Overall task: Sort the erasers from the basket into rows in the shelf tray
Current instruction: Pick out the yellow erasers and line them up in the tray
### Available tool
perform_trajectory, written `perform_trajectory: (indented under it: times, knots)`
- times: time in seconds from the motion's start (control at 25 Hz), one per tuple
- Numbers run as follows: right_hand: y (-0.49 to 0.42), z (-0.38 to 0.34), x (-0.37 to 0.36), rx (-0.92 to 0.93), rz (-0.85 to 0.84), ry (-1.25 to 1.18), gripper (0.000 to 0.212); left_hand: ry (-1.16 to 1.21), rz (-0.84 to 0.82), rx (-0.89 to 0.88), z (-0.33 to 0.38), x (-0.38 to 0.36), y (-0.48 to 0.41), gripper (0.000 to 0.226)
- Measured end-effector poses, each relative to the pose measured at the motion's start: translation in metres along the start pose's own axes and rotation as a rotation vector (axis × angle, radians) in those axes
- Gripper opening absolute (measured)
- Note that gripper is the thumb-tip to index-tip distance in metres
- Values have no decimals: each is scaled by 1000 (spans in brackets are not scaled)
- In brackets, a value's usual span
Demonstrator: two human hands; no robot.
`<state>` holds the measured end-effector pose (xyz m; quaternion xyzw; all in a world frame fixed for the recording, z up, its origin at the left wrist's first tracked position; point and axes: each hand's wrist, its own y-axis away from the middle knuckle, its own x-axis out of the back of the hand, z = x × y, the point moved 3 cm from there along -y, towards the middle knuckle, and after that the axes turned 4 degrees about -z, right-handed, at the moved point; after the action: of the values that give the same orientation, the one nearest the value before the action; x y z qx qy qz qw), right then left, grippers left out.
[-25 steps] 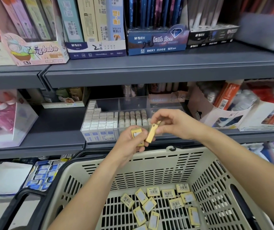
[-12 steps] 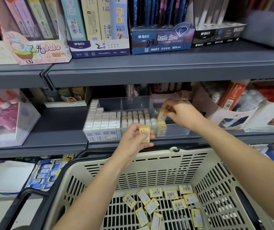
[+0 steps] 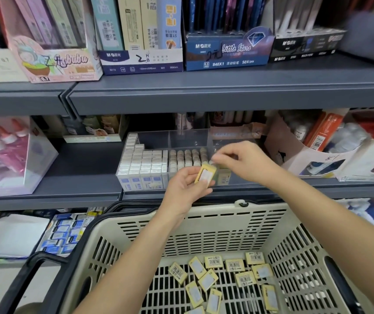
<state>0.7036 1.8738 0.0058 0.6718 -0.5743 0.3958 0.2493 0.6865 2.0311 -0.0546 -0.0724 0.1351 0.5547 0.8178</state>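
1. Grey metal shelving (image 3: 204,96) of a stationery shop fills the view, with stationery boxes (image 3: 140,62) on the upper shelf at 12 o'clock.
2. The clear shelf tray (image 3: 188,137) sits on the middle shelf, at 12 o'clock from the basket (image 3: 204,214). White erasers (image 3: 143,164) fill its left compartment and beige erasers (image 3: 186,158) the middle. A few standing yellow erasers (image 3: 224,175) start a row at the right front.
3. The left hand (image 3: 186,186) grips one yellow eraser (image 3: 205,176) between thumb and curled fingers, just in front of the tray's front wall. Its label faces the camera and its long axis runs roughly 1 to 7 o'clock.
4. The right hand (image 3: 245,162) hangs at 2 o'clock from the left, over the right compartment. Its fingertips are drawn into a pinch, but blur hides whether they hold anything.
5. Loose erasers (image 3: 233,275) lie flat at mixed angles on the basket floor at 6 o'clock, well apart from both hands.
6. The unfinished row lies at 1 o'clock from the held eraser, and the right hand is nearer it. A handover or a short reach probably follows, with the eraser stood upright to match its neighbours.
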Motion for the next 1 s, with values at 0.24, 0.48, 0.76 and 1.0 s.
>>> perform_trajectory:
  times: [0.24, 0.48, 0.76, 1.0]
  knots:
    - [16, -13, 2, 38, -67, -231, 19, -171, 4, -60, 1, -3, 6, 18]
    - [31, -6, 3, 42, -121, -557, 35, -126, -8, -24, 3, -4, 11, 17]
    - [31, 0, 4, -153, -114, -615, 18, -268, 90, -96, 9, -8, 8, 24]
    - [-7, 23, 43, -206, 262, -15, 19, -899, 161, -181, 15, 18, 19, 20]
